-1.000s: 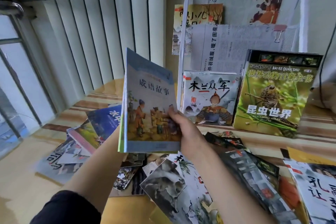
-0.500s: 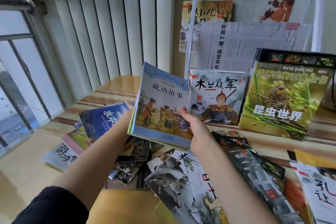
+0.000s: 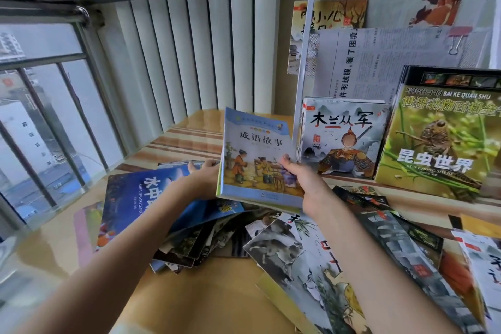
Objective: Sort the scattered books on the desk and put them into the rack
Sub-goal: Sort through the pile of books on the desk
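On the far left a barred window (image 3: 48,122) looks out on buildings, and beside it hang pale vertical blinds (image 3: 189,35). Below them, on the left of the wooden desk (image 3: 195,304), a dark blue book (image 3: 141,198) lies flat over a fan of thinner scattered books (image 3: 195,247).

The left hand (image 3: 206,179) grips the left edge of the pale-blue storybook (image 3: 257,160), with its fingers mostly hidden behind the cover. The right hand (image 3: 303,184) pinches the book's lower right corner, thumb on the cover. A second ago the storybook was raised high and nearly upright, well left of the rack; it has since dropped, tipped back and travelled right, so its right edge is now just beside the rack's white upright (whether they touch I cannot tell). I judge that the book is being steered into the rack's lowest shelf.

The white rack (image 3: 307,57) stands at the far right. Its lower shelf already holds a grey warrior-cover book (image 3: 344,141) on the left and a larger green insect book (image 3: 439,141) on the right, both leaning back. The tiers above hold newspaper (image 3: 379,62) pinned with binder clips, with a yellow-covered book (image 3: 336,16) tucked behind.

Near right, many more books (image 3: 366,266) lie overlapped on the desk, so most of the sorting is not yet done.
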`<state>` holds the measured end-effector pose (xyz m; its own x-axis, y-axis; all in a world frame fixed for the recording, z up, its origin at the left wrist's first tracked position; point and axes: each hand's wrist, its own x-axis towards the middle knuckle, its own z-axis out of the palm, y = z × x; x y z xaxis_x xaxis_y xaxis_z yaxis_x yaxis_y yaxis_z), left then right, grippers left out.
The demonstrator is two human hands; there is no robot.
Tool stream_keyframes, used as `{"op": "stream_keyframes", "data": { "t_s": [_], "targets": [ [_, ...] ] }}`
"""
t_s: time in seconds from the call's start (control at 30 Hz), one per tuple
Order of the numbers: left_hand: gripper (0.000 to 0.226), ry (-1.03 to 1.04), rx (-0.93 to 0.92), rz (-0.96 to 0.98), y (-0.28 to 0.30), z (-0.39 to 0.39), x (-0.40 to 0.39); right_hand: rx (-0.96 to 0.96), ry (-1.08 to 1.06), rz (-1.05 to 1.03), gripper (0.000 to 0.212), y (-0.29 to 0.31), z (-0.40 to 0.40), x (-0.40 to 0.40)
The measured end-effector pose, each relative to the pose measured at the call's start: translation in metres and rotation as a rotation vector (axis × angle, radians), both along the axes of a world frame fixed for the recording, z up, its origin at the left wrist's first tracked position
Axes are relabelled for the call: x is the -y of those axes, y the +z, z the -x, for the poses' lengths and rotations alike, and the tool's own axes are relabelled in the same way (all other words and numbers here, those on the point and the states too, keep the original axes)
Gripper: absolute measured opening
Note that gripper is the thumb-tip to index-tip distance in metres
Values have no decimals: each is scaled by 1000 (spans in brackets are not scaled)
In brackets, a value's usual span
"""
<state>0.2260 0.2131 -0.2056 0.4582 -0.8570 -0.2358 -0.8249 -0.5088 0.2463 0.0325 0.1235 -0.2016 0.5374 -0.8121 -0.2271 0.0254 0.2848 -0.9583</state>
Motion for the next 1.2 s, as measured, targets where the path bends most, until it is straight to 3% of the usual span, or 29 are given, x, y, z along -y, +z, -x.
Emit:
{"op": "stream_keyframes", "data": {
  "t_s": [0.07, 0.13, 0.17, 0.23, 0.33, 0.43, 0.5, 0.57, 0.67, 0.73, 0.8, 0.9, 1.0, 1.2],
  "targets": [
    [35, -32, -310, 311, 10, 0, -5, -35, 35, 17, 23, -1, -3, 3],
    [44, 117, -764, 650, 26, -6, -11, -75, 62, 41, 24, 0, -9, 6],
    [57, 182, -946, 716, 32, -12, -11, -70, 71, 53, 24, 4, -12, 8],
    [64, 234, -1083, 708, 37, -14, -7, -29, 92, 87, 23, 17, -21, 11],
    [32, 457, -1100, 749, 40, -11, 15, -25, 130, 99, 31, 42, -34, 17],
    [25, 676, -1124, 951, 44, -13, 47, 247, 41, -136, 18, 58, -42, 25],
    [18, 768, -1192, 1056, 43, -16, 67, 259, 0, -130, 20, 53, -44, 27],
    [36, 755, -1209, 976, 29, -18, 83, 138, 73, -37, 48, 32, -47, 28],
    [16, 597, -1112, 721, 10, -7, 92, -55, 141, 40, 70, 0, -49, 25],
    [26, 529, -1084, 704, 3, -1, 102, -188, 145, 156, 67, -13, -56, 33],
    [39, 575, -1150, 815, 0, 1, 109, -245, 156, 194, 67, -20, -62, 40],
    [63, 609, -949, 738, -3, 1, 114, -227, 126, 191, 61, -25, -66, 46],
    [103, 533, -701, 669, -4, 4, 110, -340, 137, 385, 52, -25, -60, 47],
    [98, 366, -495, 481, -5, 13, 107, -471, -77, 671, 35, -21, -48, 38]
  ]
}}
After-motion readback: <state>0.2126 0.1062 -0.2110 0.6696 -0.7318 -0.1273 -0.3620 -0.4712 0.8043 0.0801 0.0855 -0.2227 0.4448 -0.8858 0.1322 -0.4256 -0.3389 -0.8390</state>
